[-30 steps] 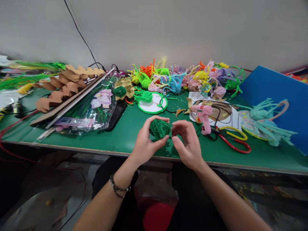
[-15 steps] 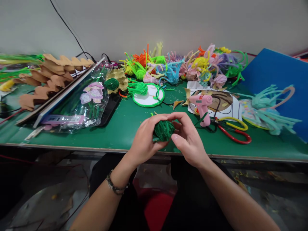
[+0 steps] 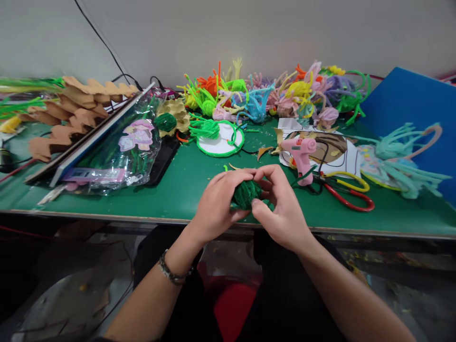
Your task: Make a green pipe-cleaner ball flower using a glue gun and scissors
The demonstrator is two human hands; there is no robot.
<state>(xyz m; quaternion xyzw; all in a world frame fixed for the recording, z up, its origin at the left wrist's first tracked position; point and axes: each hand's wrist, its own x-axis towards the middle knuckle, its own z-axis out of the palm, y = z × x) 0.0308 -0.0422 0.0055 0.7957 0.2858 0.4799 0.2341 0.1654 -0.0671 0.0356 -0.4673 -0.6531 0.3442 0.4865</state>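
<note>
A dark green fuzzy ball (image 3: 247,194) is held between both hands above the front edge of the green table. My left hand (image 3: 217,204) wraps round its left side, with the fingers over the top and the thumb beneath. My right hand (image 3: 281,206) grips the right side, its thumb and fingertips pressed on the strands. Behind them lies a white disc (image 3: 228,140) rimmed in bright green, with a bright green bundle (image 3: 208,128) on its left part. To the right of my right hand is a pink glue gun (image 3: 302,154).
Scissors (image 3: 351,190) with red and yellow handles lie right of the glue gun. A clear plastic bag (image 3: 117,161) and brown egg cartons (image 3: 71,123) are at the left. Colourful fuzzy bundles (image 3: 256,102) line the wall; a blue board (image 3: 413,114) leans at the right.
The green ball has shifted slightly to the right and turned a little between my hands. My right fingers have closed in nearer to it.
</note>
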